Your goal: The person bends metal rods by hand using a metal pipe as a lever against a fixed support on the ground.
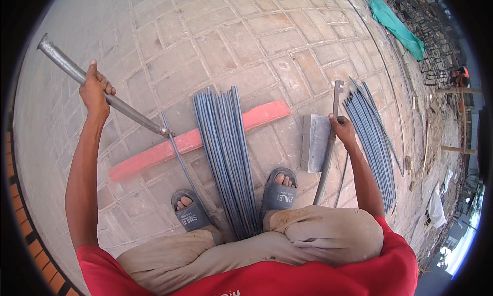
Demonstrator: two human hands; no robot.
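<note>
Here on the near side, a bundle of rods [226, 165] lies across the red bar [190, 141], loose and straight, so most of the work looks still to do, while one single rod [182, 163] at the bar's left half meets the pipe's end and seems the piece in hand. Right of the bar, the right hand [343, 129] wraps its fingers round a hooked lever [326, 160] beside the grey block [314, 144], with a second pile [372, 152] of rods farther right. Beyond the bar's left end, the left hand's [95, 93] fingers close round the pipe [128, 109].
</note>
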